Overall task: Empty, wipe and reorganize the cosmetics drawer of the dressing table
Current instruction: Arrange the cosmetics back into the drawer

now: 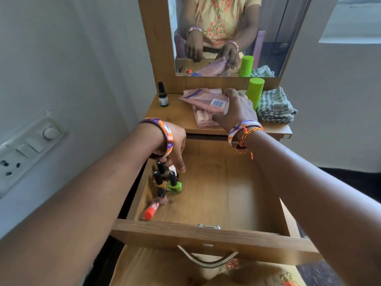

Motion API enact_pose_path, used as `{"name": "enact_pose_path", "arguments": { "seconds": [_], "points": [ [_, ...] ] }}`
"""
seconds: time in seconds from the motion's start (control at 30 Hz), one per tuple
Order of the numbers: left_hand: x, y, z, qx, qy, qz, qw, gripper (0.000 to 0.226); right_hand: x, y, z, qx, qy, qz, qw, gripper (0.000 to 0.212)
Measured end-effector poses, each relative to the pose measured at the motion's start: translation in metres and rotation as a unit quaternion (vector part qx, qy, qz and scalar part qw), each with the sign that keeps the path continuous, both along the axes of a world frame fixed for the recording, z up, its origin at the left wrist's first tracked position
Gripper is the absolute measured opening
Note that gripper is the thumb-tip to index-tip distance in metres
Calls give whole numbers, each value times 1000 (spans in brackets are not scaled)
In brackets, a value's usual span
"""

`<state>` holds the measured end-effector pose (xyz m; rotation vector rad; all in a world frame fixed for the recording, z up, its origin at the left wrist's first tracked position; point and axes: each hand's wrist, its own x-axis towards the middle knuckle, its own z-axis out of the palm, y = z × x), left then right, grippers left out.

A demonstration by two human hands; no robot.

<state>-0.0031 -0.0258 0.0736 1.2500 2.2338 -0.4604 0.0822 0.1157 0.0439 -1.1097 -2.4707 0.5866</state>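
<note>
Our left hand (175, 149) reaches into the open drawer (216, 193), fingers curled around nail-polish bottles (167, 178) at its left wall; our right hand (237, 110) grips pink tubes (206, 100) on the tabletop (175, 112).

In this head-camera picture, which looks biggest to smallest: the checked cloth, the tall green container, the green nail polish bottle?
1. checked cloth
2. tall green container
3. green nail polish bottle

The bottle sits in the drawer nearer the camera yet looks smallest, so the order seems safe.
</note>
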Motion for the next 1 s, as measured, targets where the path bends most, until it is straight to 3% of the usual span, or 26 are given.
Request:
{"name": "enact_pose_path", "arguments": {
  "seconds": [0.2,0.3,0.43,0.57,0.67,0.77,0.9,1.0],
  "points": [
    [-6,-10,8,59,18,4,998,25,11,-32,7,165,53,9,985,66],
    [-7,-20,7,72,20,12,997,25,20,-56,5,244,101,94,960,51],
    [-14,-40,2,56,1,26,998,21,27,-98,-6,157,-39,355,921,25],
    [-22,-61,-8,77,-18,45,996,18,24,-141,-26,193,-166,471,845,26],
    [-23,-75,-17,129,-29,62,989,17,15,-161,-41,231,-197,517,800,37],
    [-22,-88,-29,186,-30,75,979,14,7,-166,-50,248,-206,536,780,42],
    [-25,-102,-44,229,-35,92,968,13,0,-169,-57,242,-209,540,779,42],
    [-27,-110,-48,253,-41,106,961,13,-3,-167,-60,213,-217,516,801,37]
  ]
}}
